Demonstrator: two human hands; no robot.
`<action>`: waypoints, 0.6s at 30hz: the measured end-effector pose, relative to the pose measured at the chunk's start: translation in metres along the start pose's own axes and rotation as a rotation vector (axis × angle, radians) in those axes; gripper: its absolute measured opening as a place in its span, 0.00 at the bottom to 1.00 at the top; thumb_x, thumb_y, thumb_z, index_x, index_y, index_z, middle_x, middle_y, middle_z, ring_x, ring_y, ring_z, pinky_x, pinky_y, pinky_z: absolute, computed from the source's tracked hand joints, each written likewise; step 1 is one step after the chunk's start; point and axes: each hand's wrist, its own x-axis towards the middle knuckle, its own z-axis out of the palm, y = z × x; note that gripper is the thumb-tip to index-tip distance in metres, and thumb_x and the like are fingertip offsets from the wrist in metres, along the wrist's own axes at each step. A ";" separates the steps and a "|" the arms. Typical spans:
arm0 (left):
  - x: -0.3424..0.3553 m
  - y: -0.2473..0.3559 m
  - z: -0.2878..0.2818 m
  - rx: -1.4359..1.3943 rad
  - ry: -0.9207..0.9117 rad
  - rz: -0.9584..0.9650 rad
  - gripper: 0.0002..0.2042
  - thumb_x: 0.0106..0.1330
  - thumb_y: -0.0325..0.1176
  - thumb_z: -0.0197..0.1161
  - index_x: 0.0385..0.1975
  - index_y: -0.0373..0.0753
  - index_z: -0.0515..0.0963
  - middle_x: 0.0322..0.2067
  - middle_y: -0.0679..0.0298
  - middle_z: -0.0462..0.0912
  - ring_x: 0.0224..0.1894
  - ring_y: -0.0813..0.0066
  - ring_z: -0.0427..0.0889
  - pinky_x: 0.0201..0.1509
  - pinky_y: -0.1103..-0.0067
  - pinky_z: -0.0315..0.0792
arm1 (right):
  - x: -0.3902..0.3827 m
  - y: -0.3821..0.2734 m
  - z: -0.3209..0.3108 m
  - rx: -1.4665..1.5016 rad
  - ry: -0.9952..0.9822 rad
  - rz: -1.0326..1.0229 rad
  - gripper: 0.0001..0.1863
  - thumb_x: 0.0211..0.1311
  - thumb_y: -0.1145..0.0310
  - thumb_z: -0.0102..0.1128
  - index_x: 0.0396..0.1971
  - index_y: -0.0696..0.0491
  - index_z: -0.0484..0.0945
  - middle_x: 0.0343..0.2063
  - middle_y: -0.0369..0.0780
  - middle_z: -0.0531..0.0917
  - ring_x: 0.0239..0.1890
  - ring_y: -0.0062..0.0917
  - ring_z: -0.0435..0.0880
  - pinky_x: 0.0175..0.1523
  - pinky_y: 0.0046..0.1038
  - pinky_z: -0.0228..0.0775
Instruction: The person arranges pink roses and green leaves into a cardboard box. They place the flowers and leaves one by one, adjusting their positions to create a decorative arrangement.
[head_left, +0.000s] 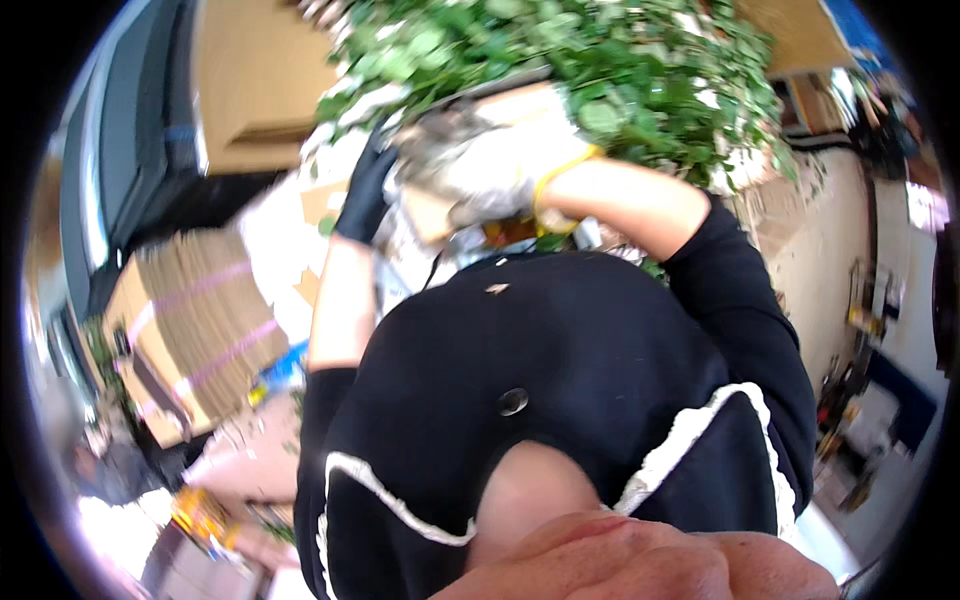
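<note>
My right hand (470, 165) wears a whitish, grey-stained glove with a yellow band at the wrist. It lies over a tan flat piece (525, 103) with a dark far edge; motion blurs its fingers. Beside it on the left, my left hand (366, 190) is in a black glove, its fingertips near the right glove's fingers. Whether either hand grips something cannot be made out. Leafy green stems (640, 75) are heaped just beyond both hands.
Bundled flat cardboard (205, 315) with pink straps stands at the left, below a large cardboard box (260, 85). Another cardboard piece (785, 35) sits at the far right. A blue and yellow packet (280, 372) lies near the bundle. Shelved items (865, 300) line the right side.
</note>
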 end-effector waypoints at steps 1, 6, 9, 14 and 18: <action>-0.010 -0.001 -0.005 0.074 0.033 0.038 0.29 0.71 0.32 0.52 0.70 0.34 0.52 0.64 0.57 0.65 0.66 0.70 0.63 0.69 0.75 0.57 | -0.001 -0.003 0.015 0.039 0.057 -0.024 0.24 0.56 0.59 0.58 0.53 0.49 0.75 0.60 0.43 0.71 0.64 0.43 0.66 0.65 0.49 0.61; -0.073 -0.009 -0.035 0.579 0.250 -0.066 0.27 0.75 0.48 0.46 0.66 0.35 0.62 0.63 0.56 0.70 0.65 0.65 0.67 0.68 0.73 0.59 | -0.002 -0.034 0.025 0.254 0.153 -0.133 0.15 0.58 0.65 0.53 0.44 0.53 0.78 0.53 0.43 0.75 0.61 0.38 0.69 0.65 0.39 0.62; -0.090 -0.031 -0.025 0.654 0.071 -0.218 0.30 0.74 0.52 0.44 0.67 0.36 0.61 0.62 0.56 0.71 0.63 0.65 0.69 0.65 0.73 0.62 | -0.001 -0.042 -0.016 0.225 0.256 -0.181 0.13 0.62 0.66 0.50 0.42 0.56 0.75 0.46 0.43 0.78 0.53 0.32 0.76 0.65 0.35 0.64; -0.068 -0.013 0.030 0.294 -0.111 -0.301 0.34 0.72 0.59 0.41 0.67 0.38 0.61 0.60 0.55 0.72 0.61 0.64 0.72 0.62 0.72 0.67 | -0.040 -0.035 -0.097 0.177 0.677 -0.367 0.14 0.58 0.68 0.57 0.44 0.56 0.75 0.38 0.42 0.77 0.43 0.34 0.77 0.55 0.35 0.69; -0.022 0.057 0.092 -0.298 -0.214 -0.233 0.37 0.70 0.65 0.39 0.67 0.40 0.60 0.58 0.54 0.73 0.59 0.64 0.74 0.59 0.71 0.72 | -0.094 -0.055 -0.164 -0.003 0.740 -0.077 0.23 0.60 0.73 0.59 0.55 0.56 0.68 0.45 0.42 0.76 0.46 0.32 0.77 0.52 0.32 0.74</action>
